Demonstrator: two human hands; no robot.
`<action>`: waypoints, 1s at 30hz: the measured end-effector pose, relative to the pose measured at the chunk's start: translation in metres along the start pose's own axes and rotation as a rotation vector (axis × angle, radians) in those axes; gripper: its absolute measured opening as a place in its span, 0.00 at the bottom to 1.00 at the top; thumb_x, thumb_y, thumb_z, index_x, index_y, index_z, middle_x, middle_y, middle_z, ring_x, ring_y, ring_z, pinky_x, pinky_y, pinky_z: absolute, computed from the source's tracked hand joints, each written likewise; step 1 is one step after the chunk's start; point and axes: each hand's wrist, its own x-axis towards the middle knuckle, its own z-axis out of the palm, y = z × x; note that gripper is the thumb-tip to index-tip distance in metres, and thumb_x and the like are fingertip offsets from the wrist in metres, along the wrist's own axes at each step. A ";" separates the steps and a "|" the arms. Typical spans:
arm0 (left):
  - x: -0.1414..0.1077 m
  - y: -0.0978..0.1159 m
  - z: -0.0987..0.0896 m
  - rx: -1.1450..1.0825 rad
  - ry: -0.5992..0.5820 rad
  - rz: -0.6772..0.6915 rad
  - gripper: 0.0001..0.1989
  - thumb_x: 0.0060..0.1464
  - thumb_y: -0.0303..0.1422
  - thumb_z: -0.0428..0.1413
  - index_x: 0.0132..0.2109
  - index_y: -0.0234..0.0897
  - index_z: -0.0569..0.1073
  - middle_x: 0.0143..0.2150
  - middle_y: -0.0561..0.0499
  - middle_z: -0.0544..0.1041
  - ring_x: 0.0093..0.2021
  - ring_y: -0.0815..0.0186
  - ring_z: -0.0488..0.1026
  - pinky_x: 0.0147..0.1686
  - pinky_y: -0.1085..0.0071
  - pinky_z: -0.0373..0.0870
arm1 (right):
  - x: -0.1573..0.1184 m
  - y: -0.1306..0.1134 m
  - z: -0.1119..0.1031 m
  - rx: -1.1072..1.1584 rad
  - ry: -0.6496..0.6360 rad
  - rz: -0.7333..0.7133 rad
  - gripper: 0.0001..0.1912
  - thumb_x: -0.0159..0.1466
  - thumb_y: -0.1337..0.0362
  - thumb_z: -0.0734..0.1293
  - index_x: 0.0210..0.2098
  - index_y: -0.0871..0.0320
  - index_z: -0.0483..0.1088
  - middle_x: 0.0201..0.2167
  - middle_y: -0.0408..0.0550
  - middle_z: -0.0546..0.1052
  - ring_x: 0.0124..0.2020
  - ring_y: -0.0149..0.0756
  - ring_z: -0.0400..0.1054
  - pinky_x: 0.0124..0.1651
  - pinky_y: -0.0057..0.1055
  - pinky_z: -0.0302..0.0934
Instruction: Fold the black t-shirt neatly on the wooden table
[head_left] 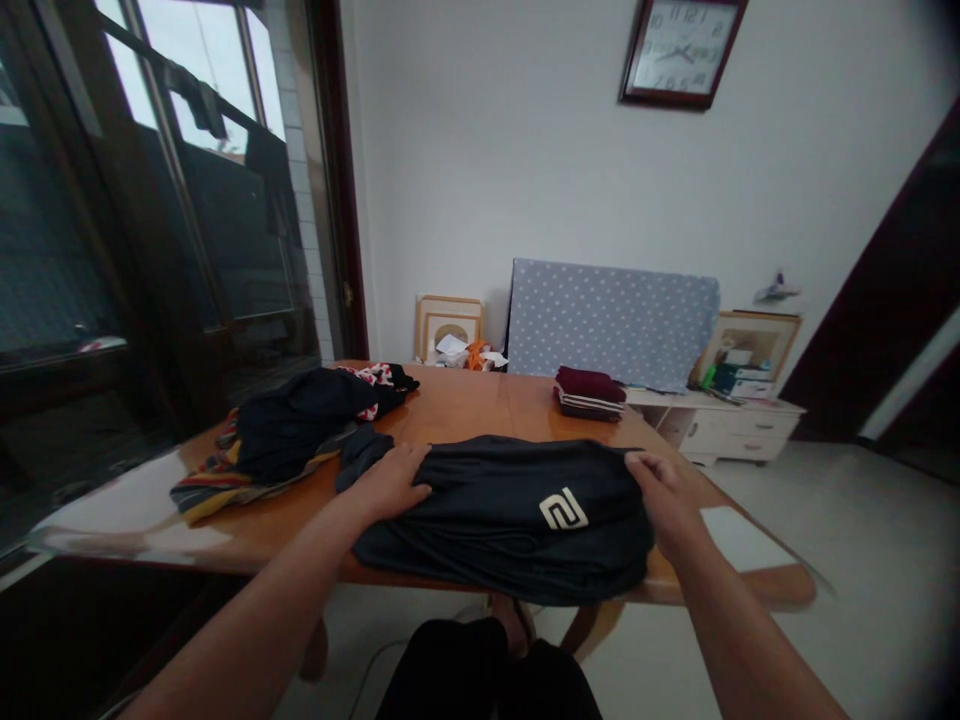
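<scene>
- Forearms (277, 590) reach in from both lower corners, nearest the camera, above a pair of dark-clad legs (450, 670).
- Left hand (396, 482) lies palm down on the left part of a dark garment (487, 500); whether its fingers grip the cloth, I cannot tell.
- Right hand (664, 490) pinches the garment's far right corner between thumb and fingers.
- The garment lies crosswise along the near side of the wooden table (465, 400), pale logo (564, 510) upward.
- Its lower part bunches at the near edge and seems to droop over it; that overhang could drag the cloth toward the legs if both hands let go.
- Uneven pulling could skew it or deepen the creases below the logo, since the layers look loose.
- A jumbled heap of clothes (292, 420) sits just beside the left end; a leftward sweep could snag or push it.
- Open wood lies beyond the garment, between the heap and a folded stack (589, 393), giving room to move away from the body.
- On the right, a white sheet (739, 538) lies near the rounded table end, so room there is tighter.
</scene>
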 end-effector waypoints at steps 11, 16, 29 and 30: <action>0.023 -0.011 0.024 0.104 -0.028 0.052 0.14 0.53 0.30 0.57 0.47 0.42 0.76 0.48 0.44 0.79 0.51 0.54 0.74 0.52 0.62 0.66 | -0.020 0.016 0.038 -0.819 -0.575 -0.268 0.10 0.65 0.59 0.63 0.42 0.52 0.74 0.41 0.48 0.78 0.47 0.44 0.71 0.49 0.37 0.60; 0.072 0.003 0.018 0.182 0.261 0.007 0.10 0.59 0.29 0.51 0.45 0.38 0.74 0.48 0.41 0.77 0.51 0.54 0.72 0.53 0.61 0.65 | 0.033 -0.002 0.060 -0.775 -0.213 -0.290 0.12 0.67 0.62 0.59 0.46 0.50 0.70 0.38 0.47 0.79 0.39 0.42 0.72 0.39 0.33 0.58; 0.109 0.019 -0.001 0.139 -0.033 -0.093 0.16 0.53 0.36 0.57 0.47 0.36 0.79 0.48 0.35 0.80 0.49 0.47 0.76 0.48 0.56 0.69 | 0.045 0.018 0.036 -0.623 -0.623 -0.275 0.34 0.57 0.52 0.71 0.62 0.50 0.67 0.59 0.52 0.74 0.59 0.50 0.67 0.58 0.42 0.59; 0.110 0.021 0.000 0.193 -0.019 -0.106 0.13 0.51 0.34 0.57 0.44 0.37 0.80 0.46 0.35 0.80 0.48 0.45 0.76 0.49 0.54 0.68 | 0.038 0.022 0.033 -0.665 -0.625 -0.275 0.39 0.54 0.51 0.73 0.63 0.48 0.65 0.60 0.53 0.72 0.60 0.53 0.66 0.59 0.44 0.59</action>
